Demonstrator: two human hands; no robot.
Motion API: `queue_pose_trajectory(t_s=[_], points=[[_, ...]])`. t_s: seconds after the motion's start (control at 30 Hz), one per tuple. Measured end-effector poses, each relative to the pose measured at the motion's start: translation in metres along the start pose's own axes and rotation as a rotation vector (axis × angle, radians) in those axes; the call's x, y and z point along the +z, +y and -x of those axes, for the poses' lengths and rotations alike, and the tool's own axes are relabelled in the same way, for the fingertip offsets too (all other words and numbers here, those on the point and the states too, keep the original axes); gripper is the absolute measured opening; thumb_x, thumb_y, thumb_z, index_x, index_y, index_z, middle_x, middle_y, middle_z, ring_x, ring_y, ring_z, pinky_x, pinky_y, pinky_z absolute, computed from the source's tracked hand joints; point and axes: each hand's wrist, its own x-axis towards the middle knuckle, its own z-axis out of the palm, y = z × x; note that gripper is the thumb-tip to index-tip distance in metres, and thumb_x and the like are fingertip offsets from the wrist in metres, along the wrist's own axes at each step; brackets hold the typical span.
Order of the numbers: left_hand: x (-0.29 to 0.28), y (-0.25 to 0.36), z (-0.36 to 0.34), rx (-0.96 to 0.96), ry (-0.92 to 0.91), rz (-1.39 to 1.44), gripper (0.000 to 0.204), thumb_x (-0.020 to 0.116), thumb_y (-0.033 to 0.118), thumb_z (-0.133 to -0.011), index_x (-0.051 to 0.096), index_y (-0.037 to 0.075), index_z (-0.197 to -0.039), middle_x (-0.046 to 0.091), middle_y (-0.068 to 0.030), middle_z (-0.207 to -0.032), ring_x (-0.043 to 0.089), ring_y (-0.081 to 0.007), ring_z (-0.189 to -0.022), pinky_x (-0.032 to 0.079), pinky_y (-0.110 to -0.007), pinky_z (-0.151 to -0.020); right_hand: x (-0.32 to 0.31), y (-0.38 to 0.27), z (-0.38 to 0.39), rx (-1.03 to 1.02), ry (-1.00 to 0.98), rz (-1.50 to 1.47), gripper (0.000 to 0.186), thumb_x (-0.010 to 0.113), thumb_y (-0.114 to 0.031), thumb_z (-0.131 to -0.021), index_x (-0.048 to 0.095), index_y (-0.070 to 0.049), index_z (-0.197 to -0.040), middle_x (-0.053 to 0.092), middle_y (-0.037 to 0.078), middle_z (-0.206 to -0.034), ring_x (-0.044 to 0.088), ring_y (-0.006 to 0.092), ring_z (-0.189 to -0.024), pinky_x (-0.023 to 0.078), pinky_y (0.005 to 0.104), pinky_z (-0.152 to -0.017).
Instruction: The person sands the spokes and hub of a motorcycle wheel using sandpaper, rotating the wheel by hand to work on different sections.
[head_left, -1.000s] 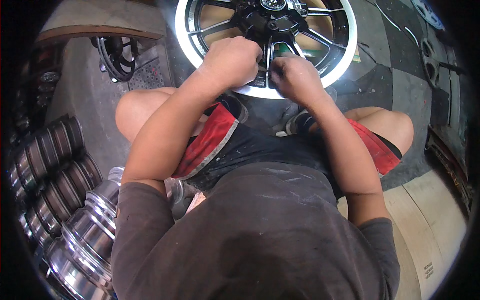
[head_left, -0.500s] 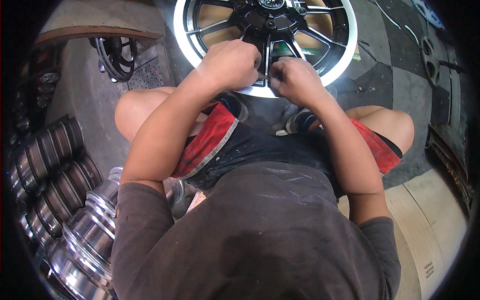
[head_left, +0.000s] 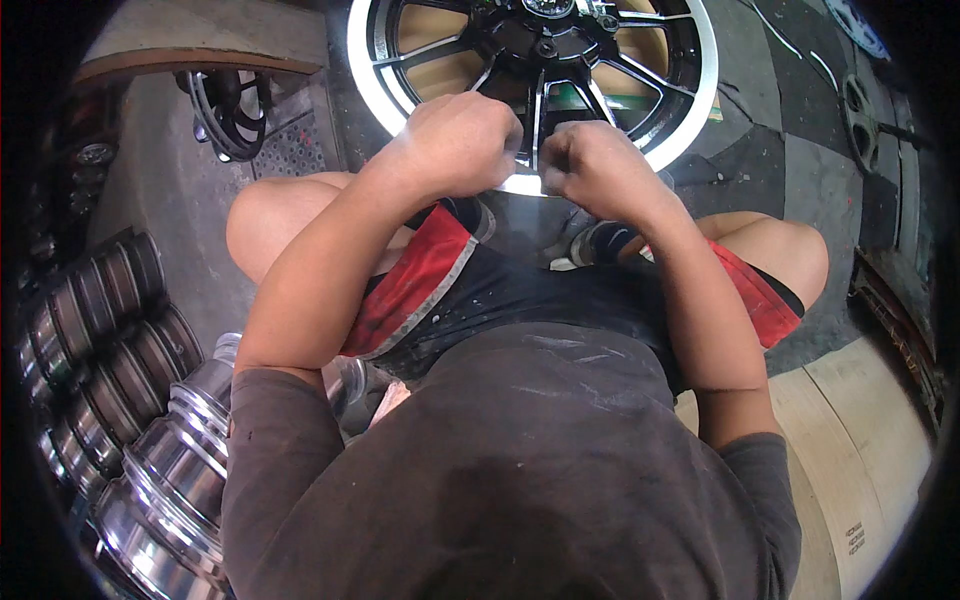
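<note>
A wheel with black spokes and a bright silver rim (head_left: 707, 60) lies flat in front of my crossed legs. Over its near left edge, my left hand (head_left: 462, 140) is curled closed, knuckles up. Just to the right, my right hand (head_left: 600, 168) is pinched closed at the same near edge, its fingertips pointing toward the left hand. A narrow gap separates the two hands, with a black spoke and a piece of rim showing through it. Whatever the fingers hold, if anything, is hidden or too small to make out.
Dark metal rims (head_left: 95, 290) are stacked on the left, with shiny silver rims (head_left: 165, 470) nearer me. A small black wheel (head_left: 228, 115) stands below a bench edge (head_left: 200, 45). Flat tan boards (head_left: 850, 410) lie at the right. A grey spoked part (head_left: 862, 125) is at the far right.
Both hands have shifted slightly toward me, near the rim's front edge. They remain closed, and the wheel lies almost where it was.
</note>
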Motion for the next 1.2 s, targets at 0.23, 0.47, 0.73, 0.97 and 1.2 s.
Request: queue_pose_trajectory(t_s=[0.23, 0.47, 0.73, 0.97, 1.2], points=[[-0.017, -0.015, -0.004, 0.055, 0.203, 0.204, 0.022, 0.069, 0.021, -0.095, 0.078, 0.004, -0.105, 0.078, -0.0155, -0.094, 0.076, -0.0295, -0.088, 0.059, -0.042, -0.082, -0.042, 0.018, -0.001, 0.076, 0.282, -0.401, 0.024, 0.074, -0.018, -0.092, 0.082, -0.001, -0.108, 0.080, 0.016, -0.098, 0.077, 0.0247, -0.085, 0.060, 0.0403, -0.081], [-0.008, 0.000, -0.018, 0.295, 0.449, 1.026, 0.027, 0.073, 0.021, -0.105, 0.078, -0.003, -0.115, 0.080, -0.0074, -0.103, 0.073, -0.0115, -0.091, 0.057, -0.027, -0.083, -0.029, -0.008, 0.003, -0.154, 0.169, -0.816, 0.052, 0.081, -0.028, -0.099, 0.067, 0.001, -0.140, 0.075, 0.006, -0.106, 0.070, 0.0146, -0.100, 0.057, 0.0341, -0.090], [0.026, -0.026, -0.026, 0.274, 0.255, 0.118, 0.035, 0.063, 0.005, -0.097, 0.077, 0.011, -0.129, 0.063, -0.0167, -0.106, 0.064, -0.0375, -0.106, 0.053, -0.045, -0.094, -0.075, 0.041, 0.003, -0.040, 0.482, -0.934, 0.027, 0.053, -0.024, -0.103, 0.063, -0.001, -0.093, 0.067, 0.007, -0.090, 0.061, 0.0160, -0.081, 0.049, 0.0316, -0.078], [-0.003, -0.016, -0.003, 0.382, -0.134, 0.215, 0.035, 0.064, 0.009, -0.088, 0.080, 0.005, -0.119, 0.063, -0.0170, -0.103, 0.063, -0.0371, -0.103, 0.053, -0.044, -0.092, -0.089, 0.061, 0.003, 0.079, 0.695, -0.731, 0.031, 0.052, -0.024, -0.107, 0.069, 0.001, -0.099, 0.071, 0.008, -0.096, 0.066, 0.0184, -0.092, 0.051, 0.0312, -0.087], [0.061, 0.018, -0.005, 0.497, 0.303, 0.003, 0.084, 0.090, 0.045, -0.078, 0.062, 0.010, -0.149, 0.060, -0.0136, -0.145, 0.054, -0.0346, -0.137, 0.041, -0.050, -0.114, -0.089, 0.082, -0.005, 0.129, 0.785, -0.401, 0.032, 0.055, -0.021, -0.104, 0.078, 0.000, -0.111, 0.077, 0.011, -0.089, 0.073, 0.0211, -0.085, 0.056, 0.0344, -0.083]])
